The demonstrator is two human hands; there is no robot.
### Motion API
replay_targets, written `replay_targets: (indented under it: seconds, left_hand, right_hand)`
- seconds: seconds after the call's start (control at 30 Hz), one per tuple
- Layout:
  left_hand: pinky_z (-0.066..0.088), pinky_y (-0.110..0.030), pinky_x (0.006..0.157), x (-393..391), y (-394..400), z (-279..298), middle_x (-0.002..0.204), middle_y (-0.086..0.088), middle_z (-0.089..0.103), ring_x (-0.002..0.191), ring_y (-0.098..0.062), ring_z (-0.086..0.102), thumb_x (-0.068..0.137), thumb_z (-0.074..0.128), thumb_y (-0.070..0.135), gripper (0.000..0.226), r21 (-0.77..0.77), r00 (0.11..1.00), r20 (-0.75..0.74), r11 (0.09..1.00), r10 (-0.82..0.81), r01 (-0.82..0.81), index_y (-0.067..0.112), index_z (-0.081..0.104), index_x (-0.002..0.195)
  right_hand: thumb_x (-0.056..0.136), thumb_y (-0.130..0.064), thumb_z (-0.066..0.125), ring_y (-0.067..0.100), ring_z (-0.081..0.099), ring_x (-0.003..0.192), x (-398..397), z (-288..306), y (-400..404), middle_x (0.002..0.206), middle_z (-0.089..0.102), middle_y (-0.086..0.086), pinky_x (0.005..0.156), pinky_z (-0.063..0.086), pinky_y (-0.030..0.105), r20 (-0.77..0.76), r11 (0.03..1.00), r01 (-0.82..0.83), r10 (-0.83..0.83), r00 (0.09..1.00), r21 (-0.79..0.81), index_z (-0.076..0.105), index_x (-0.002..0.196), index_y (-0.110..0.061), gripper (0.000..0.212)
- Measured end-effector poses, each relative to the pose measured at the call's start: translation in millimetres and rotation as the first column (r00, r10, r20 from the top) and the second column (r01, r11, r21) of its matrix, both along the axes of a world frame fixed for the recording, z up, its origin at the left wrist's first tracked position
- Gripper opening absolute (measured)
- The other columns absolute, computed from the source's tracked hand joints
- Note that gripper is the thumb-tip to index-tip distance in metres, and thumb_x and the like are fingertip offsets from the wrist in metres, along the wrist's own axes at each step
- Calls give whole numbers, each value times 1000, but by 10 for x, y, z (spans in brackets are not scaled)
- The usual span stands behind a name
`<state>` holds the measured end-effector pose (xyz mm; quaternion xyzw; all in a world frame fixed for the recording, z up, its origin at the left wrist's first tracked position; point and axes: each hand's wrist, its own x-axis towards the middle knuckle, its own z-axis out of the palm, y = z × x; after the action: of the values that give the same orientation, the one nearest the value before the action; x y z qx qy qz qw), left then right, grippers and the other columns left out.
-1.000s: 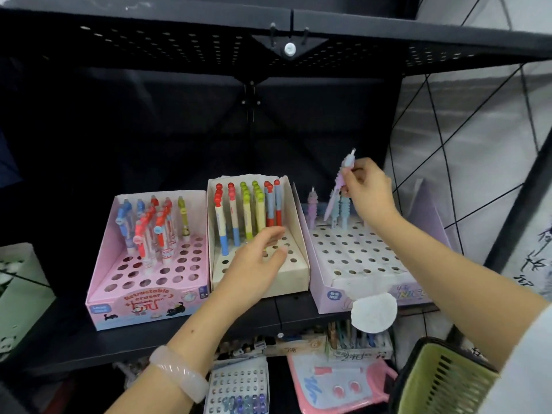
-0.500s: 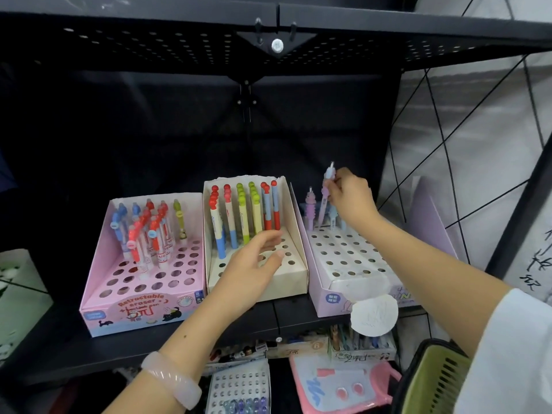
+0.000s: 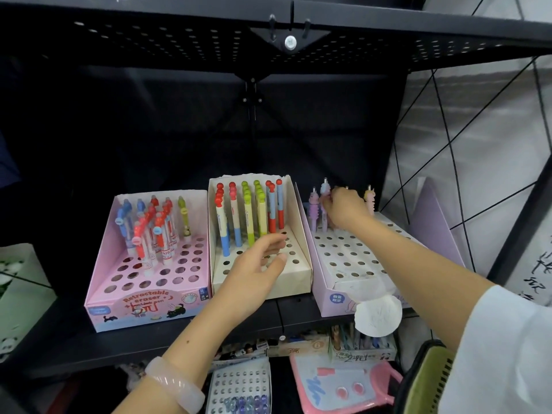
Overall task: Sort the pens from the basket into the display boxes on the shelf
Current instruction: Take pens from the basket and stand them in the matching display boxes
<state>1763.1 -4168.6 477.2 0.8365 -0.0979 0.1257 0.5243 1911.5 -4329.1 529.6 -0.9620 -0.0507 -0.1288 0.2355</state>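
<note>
Dim shelf recess, brighter foreground (slightly soft, edges bowed).

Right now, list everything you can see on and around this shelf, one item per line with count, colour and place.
pink display box: one, pink, left on shelf, holds red and blue pens
cream display box: one, cream, middle, holds red, green and blue pens
lilac display box: one, lilac, right, few pastel pens in back row
pastel pen: one, purple and white, in back row of the lilac display box, gripped
round white tag: one, white, front of the lilac display box
shelf: one, black metal
basket: one, green, bottom right
bracelet: one, pale pink, left wrist
left hand: open, over the cream display box
right hand: holds the pastel pen
</note>
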Motion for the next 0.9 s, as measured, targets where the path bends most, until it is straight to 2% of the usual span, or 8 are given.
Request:
replay_targets:
  seconds: [0.2, 0.37, 0.43, 0.5, 0.57, 0.7, 0.83, 0.9]
  left_hand:
    - [35, -5, 90, -103, 8, 17, 117, 26, 52, 111, 15, 45, 95, 48, 22, 29, 2, 1000, 15, 1000, -3, 3, 41, 47, 117]
    - [38, -12, 92, -185, -72, 81, 115, 25, 53, 109, 15, 45, 95, 48, 20, 28, -28, 1000, 27, 1000, -12, 12, 42, 48, 112]
    - [39, -10, 89, -232, -152, 101, 114, 27, 53, 107, 18, 45, 95, 48, 21, 28, -21, 999, 33, 999, -27, 28, 46, 47, 107]
    - [36, -1, 85, -278, -221, 110, 113, 27, 53, 107, 18, 45, 95, 47, 21, 28, -9, 998, 45, 999, -44, 44, 46, 47, 106]
    - [34, 3, 83, -313, -271, 119, 115, 24, 54, 108, 16, 45, 96, 47, 19, 27, -6, 997, 49, 998, -55, 55, 41, 49, 110]
    - [32, 7, 79, -355, -361, 143, 114, 23, 54, 106, 16, 45, 96, 46, 17, 26, -12, 997, 47, 998, -59, 60, 37, 50, 112]
    - [33, 7, 78, -372, -467, 159, 111, 23, 54, 104, 16, 45, 96, 45, 17, 25, -8, 996, 48, 997, -79, 80, 35, 51, 112]
    - [35, 5, 79, -386, -545, 152, 112, 20, 55, 104, 14, 47, 96, 45, 16, 26, -31, 994, 50, 994, -102, 104, 35, 51, 111]
  right_hand:
    - [96, -12, 41, 32, 58, 99, -83, -105, -21, 109, 60, 16, 75, 46, 34, -73, 991, -26, 16, 997, -135, 52, 114, -3, 23]
    - [94, -14, 44, 32, 59, 91, -267, -104, -194, 102, 61, 17, 75, 48, 36, -134, 976, -202, 189, 973, -87, 48, 122, -6, 29]
    - [94, -16, 45, 29, 56, 89, -341, -110, -274, 102, 60, 16, 72, 42, 30, -161, 951, -258, 231, 960, -171, 46, 127, -6, 34]
    - [95, -19, 42, 28, 53, 82, -393, -132, -344, 87, 60, 14, 68, 38, 28, -163, 928, -257, 219, 962, -270, 59, 96, -5, 22]
    - [95, -19, 41, 28, 53, 77, -452, -136, -397, 71, 55, 9, 68, 42, 32, -146, 906, -267, 230, 962, -329, 55, 70, -5, 32]
    - [96, -16, 39, 29, 58, 85, -539, -113, -499, 89, 66, 13, 95, 40, 43, -16, 926, -272, 278, 961, -261, 65, 100, -2, 30]
    - [96, -15, 40, 26, 58, 82, -636, -55, -544, 95, 66, 13, 83, 48, 37, 22, 938, -281, 292, 956, -204, 64, 105, -4, 28]
    - [97, -17, 42, 21, 54, 74, -741, -40, -601, 86, 63, 9, 85, 45, 38, 16, 936, -314, 320, 947, -159, 64, 102, -7, 24]
